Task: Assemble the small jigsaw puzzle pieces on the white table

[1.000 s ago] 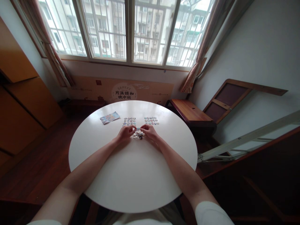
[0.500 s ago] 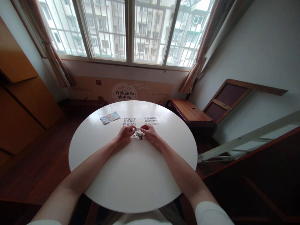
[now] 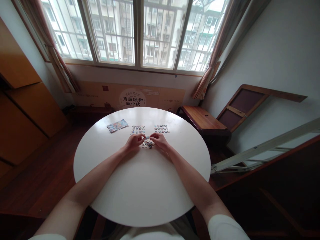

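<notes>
A small bluish jigsaw piece (image 3: 147, 137) is pinched between my two hands, just above a pile of jigsaw pieces (image 3: 148, 144). My left hand (image 3: 135, 141) has thumb and forefinger closed at the piece's left end. From the other side, my right hand (image 3: 159, 140) closes its fingertips on the right end. Beyond my left hand, several pieces lie in a left group of rows (image 3: 138, 128). A second group of rows (image 3: 162, 128) is spread past my right hand. The colourful picture sheet (image 3: 117, 125) rests at the far left of the table.
The round white table (image 3: 145, 190) reaches almost to my body. A wooden bench (image 3: 203, 117) stands beyond its right edge, and a metal ladder (image 3: 265, 146) leans farther right. Wooden cabinets (image 3: 22, 116) are on the left; a barred window (image 3: 135, 33) fills the far wall.
</notes>
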Demonstrator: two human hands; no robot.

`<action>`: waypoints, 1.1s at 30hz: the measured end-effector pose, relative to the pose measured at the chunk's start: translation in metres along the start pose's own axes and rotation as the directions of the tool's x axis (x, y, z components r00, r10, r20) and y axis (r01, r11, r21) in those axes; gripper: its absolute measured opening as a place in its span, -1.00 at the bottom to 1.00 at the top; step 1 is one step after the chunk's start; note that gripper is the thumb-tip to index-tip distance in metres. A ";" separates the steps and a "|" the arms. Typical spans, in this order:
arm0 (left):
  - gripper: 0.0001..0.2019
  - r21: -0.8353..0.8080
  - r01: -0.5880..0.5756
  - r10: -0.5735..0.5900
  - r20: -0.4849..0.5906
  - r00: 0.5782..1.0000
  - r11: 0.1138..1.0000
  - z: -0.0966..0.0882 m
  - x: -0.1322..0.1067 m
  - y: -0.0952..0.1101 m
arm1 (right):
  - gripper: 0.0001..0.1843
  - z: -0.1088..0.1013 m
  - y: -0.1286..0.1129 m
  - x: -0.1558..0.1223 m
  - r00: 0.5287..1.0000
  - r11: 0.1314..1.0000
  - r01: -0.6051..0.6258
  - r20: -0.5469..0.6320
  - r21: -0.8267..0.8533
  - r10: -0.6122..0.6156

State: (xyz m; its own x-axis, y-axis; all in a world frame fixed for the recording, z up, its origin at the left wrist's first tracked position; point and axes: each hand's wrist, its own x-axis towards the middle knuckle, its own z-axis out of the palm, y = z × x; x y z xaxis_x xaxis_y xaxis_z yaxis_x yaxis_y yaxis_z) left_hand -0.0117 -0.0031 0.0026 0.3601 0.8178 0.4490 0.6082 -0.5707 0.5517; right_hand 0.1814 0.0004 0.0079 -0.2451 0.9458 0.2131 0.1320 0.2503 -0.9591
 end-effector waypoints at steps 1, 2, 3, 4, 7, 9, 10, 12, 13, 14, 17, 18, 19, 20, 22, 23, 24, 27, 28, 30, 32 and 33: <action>-0.79 -0.003 0.001 -0.001 -0.001 1.000 1.000 0.000 0.000 0.000 | -0.71 0.000 0.001 0.000 1.000 1.000 0.000 0.000 -0.001 0.000; -0.79 -0.006 0.002 -0.002 -0.001 1.000 1.000 0.000 0.000 0.000 | -0.71 0.000 0.001 0.000 1.000 1.000 0.000 0.000 -0.002 0.000; -0.79 -0.009 0.003 -0.003 0.001 1.000 1.000 0.000 0.000 0.000 | -0.70 0.000 0.001 0.000 1.000 1.000 0.000 0.000 -0.003 0.000; -0.79 -0.011 0.003 -0.003 0.003 1.000 1.000 0.000 0.000 0.000 | -0.70 0.000 0.001 0.000 1.000 1.000 0.000 0.000 -0.005 0.000; -0.79 -0.008 0.001 -0.001 0.004 1.000 1.000 0.000 0.000 0.000 | -0.69 0.000 -0.001 0.000 1.000 1.000 -0.007 -0.001 -0.006 0.007; -0.79 -0.003 -0.002 0.002 0.000 1.000 1.000 0.000 0.000 0.000 | -0.70 0.000 -0.003 -0.001 1.000 1.000 -0.011 -0.002 0.001 0.011; -0.79 -0.002 -0.004 0.004 0.000 1.000 1.000 0.000 0.000 0.000 | -0.70 0.000 -0.003 -0.001 1.000 1.000 -0.013 -0.001 0.005 0.013; -0.79 -0.002 -0.006 0.006 -0.001 1.000 1.000 0.000 0.000 0.000 | -0.71 0.001 -0.004 -0.002 1.000 1.000 -0.017 -0.002 0.009 0.017; -0.79 -0.003 -0.005 0.005 -0.002 1.000 1.000 0.000 0.000 -0.001 | -0.71 0.001 -0.004 -0.001 1.000 1.000 -0.018 -0.004 0.008 0.018; -0.79 -0.004 -0.004 0.004 -0.003 1.000 1.000 0.001 0.000 -0.001 | -0.71 0.001 -0.004 -0.001 1.000 1.000 -0.018 -0.007 0.008 0.018; -0.79 -0.006 -0.002 0.002 -0.004 1.000 1.000 0.001 0.000 -0.001 | -0.71 0.001 -0.003 -0.001 1.000 1.000 -0.013 -0.013 0.008 0.013; -0.78 -0.007 -0.002 0.002 -0.003 1.000 1.000 0.001 0.000 -0.001 | -0.70 0.001 -0.003 0.000 1.000 1.000 -0.012 -0.013 0.008 0.012; -0.78 -0.006 -0.003 0.003 -0.003 1.000 1.000 0.001 0.000 -0.001 | -0.70 0.001 -0.003 0.000 1.000 1.000 -0.011 -0.012 0.008 0.012; -0.78 -0.006 -0.003 0.003 -0.003 1.000 1.000 0.001 0.000 -0.001 | -0.70 0.001 -0.002 0.000 1.000 1.000 -0.010 -0.010 0.007 0.010; -0.78 -0.001 -0.006 0.006 -0.003 1.000 1.000 0.001 0.000 -0.002 | -0.71 0.001 -0.002 0.000 1.000 1.000 -0.006 -0.010 0.005 0.006; -0.78 0.003 -0.008 0.008 -0.002 1.000 1.000 0.001 0.000 -0.002 | -0.71 0.001 -0.002 0.000 1.000 1.000 -0.006 -0.010 0.005 0.006; -0.78 0.006 -0.010 0.010 -0.001 1.000 1.000 0.002 0.000 -0.002 | -0.71 0.001 -0.002 0.000 1.000 1.000 -0.007 -0.010 0.005 0.007; -0.78 0.007 -0.010 0.010 -0.001 1.000 1.000 0.002 0.000 -0.002 | -0.71 0.001 -0.002 -0.001 1.000 1.000 -0.009 -0.009 0.004 0.009; -0.78 0.003 -0.010 0.010 -0.002 1.000 1.000 0.002 0.000 -0.002 | -0.72 0.001 -0.002 -0.001 1.000 1.000 -0.008 -0.007 0.003 0.008; -0.78 -0.004 -0.010 0.010 -0.003 1.000 1.000 0.001 0.000 -0.002 | -0.72 0.001 -0.003 -0.001 1.000 1.000 -0.007 -0.004 0.001 0.007; -0.79 -0.006 -0.012 0.012 -0.003 1.000 1.000 0.001 0.000 -0.002 | -0.72 0.001 -0.003 -0.001 1.000 1.000 -0.009 -0.001 0.006 0.009; -0.79 -0.007 -0.014 0.014 -0.002 1.000 1.000 0.001 0.000 -0.002 | -0.72 0.001 -0.003 -0.001 1.000 1.000 -0.009 -0.003 0.009 0.009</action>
State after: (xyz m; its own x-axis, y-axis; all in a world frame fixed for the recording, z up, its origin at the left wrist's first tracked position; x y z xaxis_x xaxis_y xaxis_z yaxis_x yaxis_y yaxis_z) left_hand -0.0123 -0.0019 0.0012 0.3670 0.8097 0.4578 0.5984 -0.5823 0.5502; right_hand 0.1806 -0.0019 0.0106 -0.2410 0.9486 0.2050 0.1260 0.2400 -0.9626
